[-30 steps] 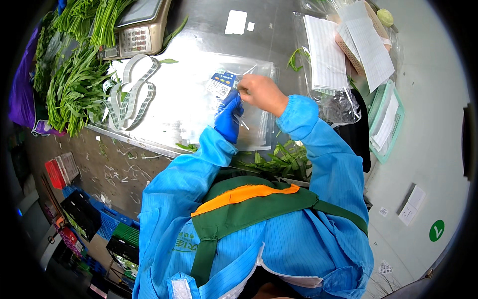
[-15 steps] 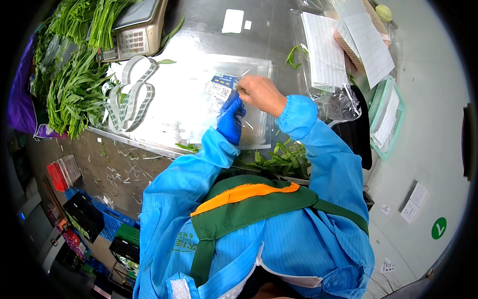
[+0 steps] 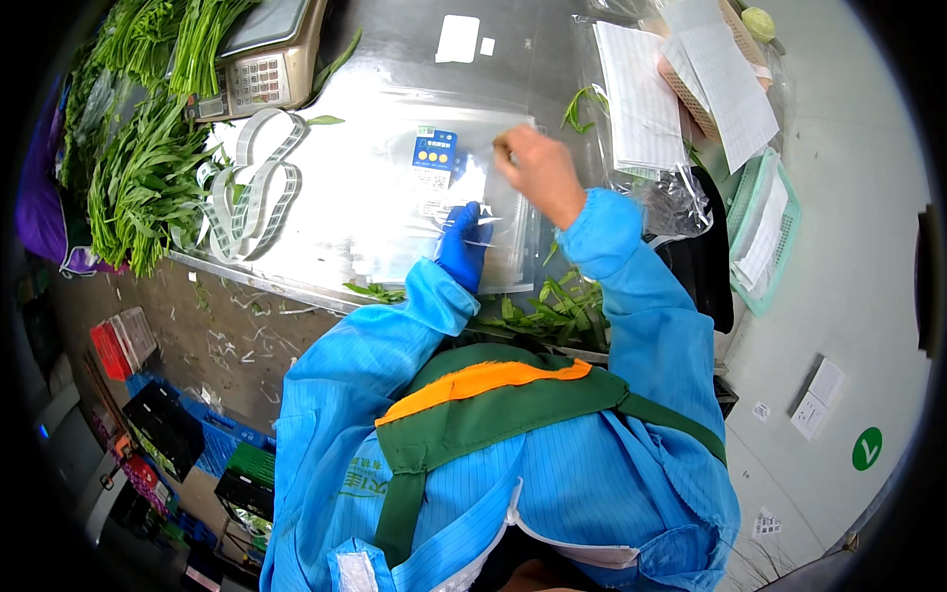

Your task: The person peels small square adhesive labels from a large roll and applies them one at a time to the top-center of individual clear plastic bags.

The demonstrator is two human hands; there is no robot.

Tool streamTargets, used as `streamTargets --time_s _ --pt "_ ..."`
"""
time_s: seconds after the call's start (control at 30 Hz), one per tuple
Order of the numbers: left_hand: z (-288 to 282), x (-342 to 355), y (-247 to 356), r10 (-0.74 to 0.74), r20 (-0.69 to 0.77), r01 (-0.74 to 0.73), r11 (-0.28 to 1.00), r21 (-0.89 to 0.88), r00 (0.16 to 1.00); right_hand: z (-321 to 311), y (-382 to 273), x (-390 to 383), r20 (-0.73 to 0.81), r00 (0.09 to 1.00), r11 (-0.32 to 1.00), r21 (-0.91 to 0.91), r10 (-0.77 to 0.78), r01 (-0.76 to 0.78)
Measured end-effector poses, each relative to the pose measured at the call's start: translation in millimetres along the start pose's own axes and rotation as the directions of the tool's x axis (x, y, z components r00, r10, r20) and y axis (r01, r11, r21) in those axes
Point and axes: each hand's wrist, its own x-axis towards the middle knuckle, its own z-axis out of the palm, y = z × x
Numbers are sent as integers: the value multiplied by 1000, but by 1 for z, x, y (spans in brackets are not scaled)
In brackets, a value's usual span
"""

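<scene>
My left hand (image 3: pixel 462 245), in a blue glove, has its fingers closed on the clear plastic bag (image 3: pixel 473 178) at the middle of the metal table. A blue and white label (image 3: pixel 434 149) shows on that bag, above the glove. My bare right hand (image 3: pixel 538 168) is raised right of the label, thumb and fingers pinched; what they hold, if anything, is too small to make out. Beneath both hands lie several clear bags (image 3: pixel 390 247) in a flat pile. A looped strip of small labels (image 3: pixel 247 212) is to their left.
A scale (image 3: pixel 258 84) and leafy bunches (image 3: pixel 133 187) occupy the left of the table. Papers (image 3: pixel 636 94), a beige basket (image 3: pixel 689 89) and a green basket (image 3: pixel 779 247) are at the right. Loose leaves (image 3: pixel 552 316) lie along the front edge. Crates (image 3: pixel 207 434) stand on the floor, lower left.
My right hand has left the left hand, moving up and to the right. My left hand has dropped slightly, and more of the blue label is exposed.
</scene>
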Motion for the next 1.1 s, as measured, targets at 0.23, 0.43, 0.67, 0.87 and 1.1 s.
streamTargets --time_s 0.23,0.43,0.67,0.87,1.1 --pt "-18 14 -16 36 36 -35 999 -41 999 26 -8 -19 -19 995 980 -177 -95 90" --pt "-26 21 -20 86 135 -110 978 180 987 51 -2 -34 118 986 962 -232 -117 142" --pt "-5 1 -13 178 138 -215 915 341 974 57 6 -46 356 932 982 -140 -72 130" --pt "18 -16 4 5 28 -10 984 179 1000 26 8 -29 290 957 1000 9 -5 2" --pt "139 -29 102 110 414 -416 453 788 904 -96 -18 -1 184 811 427 774 555 -468"
